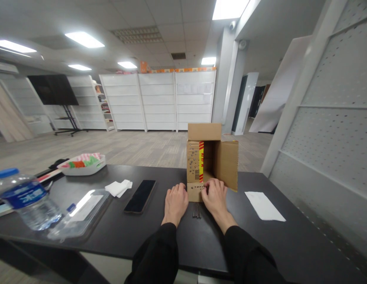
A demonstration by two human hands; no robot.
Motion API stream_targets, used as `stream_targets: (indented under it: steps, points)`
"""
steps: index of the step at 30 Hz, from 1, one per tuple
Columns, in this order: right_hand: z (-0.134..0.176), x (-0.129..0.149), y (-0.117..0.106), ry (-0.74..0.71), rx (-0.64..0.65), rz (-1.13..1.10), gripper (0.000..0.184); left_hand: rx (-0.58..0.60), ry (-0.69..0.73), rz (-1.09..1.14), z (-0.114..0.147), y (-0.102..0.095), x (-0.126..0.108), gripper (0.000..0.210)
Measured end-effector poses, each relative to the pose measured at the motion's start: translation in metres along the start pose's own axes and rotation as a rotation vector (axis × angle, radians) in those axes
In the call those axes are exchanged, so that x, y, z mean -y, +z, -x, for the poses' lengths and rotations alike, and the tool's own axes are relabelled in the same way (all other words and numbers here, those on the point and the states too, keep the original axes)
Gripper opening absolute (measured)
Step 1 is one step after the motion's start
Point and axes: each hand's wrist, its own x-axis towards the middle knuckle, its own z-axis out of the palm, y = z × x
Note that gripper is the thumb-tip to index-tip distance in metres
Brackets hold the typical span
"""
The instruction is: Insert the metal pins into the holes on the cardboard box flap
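Note:
A cardboard box (193, 157) stands open towards me on the dark table, with yellow-red tape on its front. Small round metal heads dot its left front flap. A row of small holes runs along the lower flap (195, 195). My left hand (176, 201) rests against the box's lower left edge, its fingers curled. At the right end of the hole row, my right hand (215, 196) has thumb and fingers closed together at the lower flap; whatever is between them is hidden. Several thin dark screws or nails (196, 211) lie side by side on the table between my hands.
Left of my hands lie a black phone (140, 196), white tissues (118, 188) and a clear plastic case (82, 213). A water bottle (29, 201) and a white tray (85, 169) are farther left. White paper (264, 206) lies right, near a perforated panel (334, 157).

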Motion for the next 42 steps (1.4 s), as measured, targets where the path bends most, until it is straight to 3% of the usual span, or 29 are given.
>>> stream_targets:
  steps: [19,42]
  points:
    - [-0.0011,0.0008,0.0001,0.017,-0.012,-0.021,0.008,0.006,-0.007,-0.005,-0.0002,-0.0009,-0.0005,0.019]
    - [-0.0022,0.0056,-0.0048,0.026,0.077,0.085,0.007,0.008,-0.008,-0.014,-0.0003,-0.0012,-0.0005,0.019]
